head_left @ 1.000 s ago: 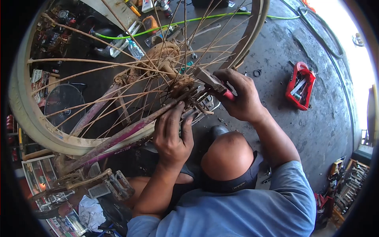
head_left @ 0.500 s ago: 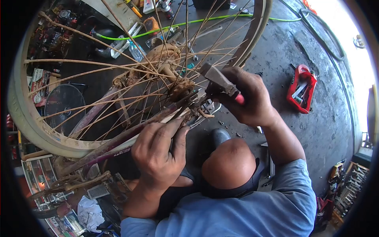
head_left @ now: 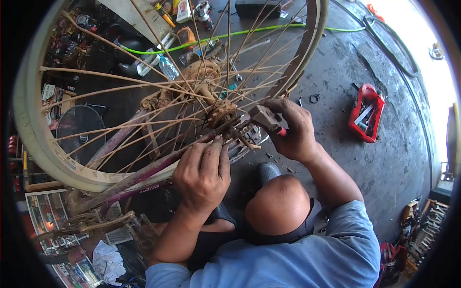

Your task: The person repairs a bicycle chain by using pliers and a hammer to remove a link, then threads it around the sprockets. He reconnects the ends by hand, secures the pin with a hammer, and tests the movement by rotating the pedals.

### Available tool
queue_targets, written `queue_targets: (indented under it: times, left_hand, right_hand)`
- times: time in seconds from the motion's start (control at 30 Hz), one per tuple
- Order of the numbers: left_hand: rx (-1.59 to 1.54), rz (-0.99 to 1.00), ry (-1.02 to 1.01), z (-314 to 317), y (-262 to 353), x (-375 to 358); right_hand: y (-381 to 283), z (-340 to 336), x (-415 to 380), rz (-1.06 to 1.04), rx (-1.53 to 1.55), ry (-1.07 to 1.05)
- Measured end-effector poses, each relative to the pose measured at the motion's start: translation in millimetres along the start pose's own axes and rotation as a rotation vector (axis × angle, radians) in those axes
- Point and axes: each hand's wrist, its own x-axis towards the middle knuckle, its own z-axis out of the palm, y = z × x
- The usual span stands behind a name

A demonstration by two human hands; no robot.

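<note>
Tool clutched in right hand; left hand touching bicycle frame, hold unclear; loose grip could slip, nick fingertips.

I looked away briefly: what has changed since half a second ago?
The right hand lowered its red-handled tool in view; the left hand moved up, nearer the end of the purple frame tube. The tool stays gripped; the spoked wheel stayed put.

White glare at upper right, dark curved edges (strong fisheye bend).
</note>
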Motion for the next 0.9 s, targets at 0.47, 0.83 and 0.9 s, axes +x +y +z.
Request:
queue_targets:
  times: [0.47, 0.83, 0.9]
  left_hand:
    - [-0.033, -0.056, 0.069, -2, 4, -7]
    - [-0.048, -0.019, 0.125, -2, 4, -7]
    - [-0.057, 0.004, 0.155, -5, 6, -5]
  right_hand:
    - [-41, -10, 29, -0.190, -0.078, -0.099]
    - [-61, -5, 40, -0.196, -0.157, -0.365]
    - [-56, -2, 42, -0.221, -0.181, -0.404]
